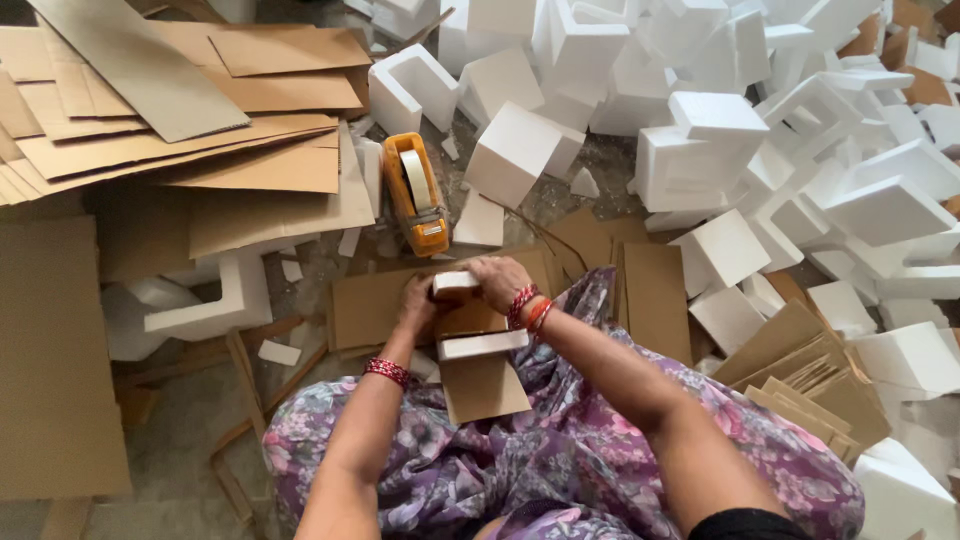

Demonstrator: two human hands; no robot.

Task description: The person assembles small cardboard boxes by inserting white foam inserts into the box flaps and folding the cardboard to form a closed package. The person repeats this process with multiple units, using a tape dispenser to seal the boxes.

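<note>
I sit on the floor in purple floral cloth, looking down at a small bundle in front of my knees. My left hand (418,303) and my right hand (498,280) both grip a white foam block (455,283) at the far end of a folded brown cardboard piece (484,387). A second white foam strip (482,344) lies across the cardboard nearer to me. Red bangles ring both wrists. Just beyond my hands, an orange tape dispenser (417,193) with a white roll rests on the floor.
A big heap of white foam blocks (720,120) fills the right and far side. Flat brown cardboard sheets (170,110) are stacked at the left, and more cardboard pieces (810,380) lie at the right. An L-shaped foam piece (215,300) lies at the left.
</note>
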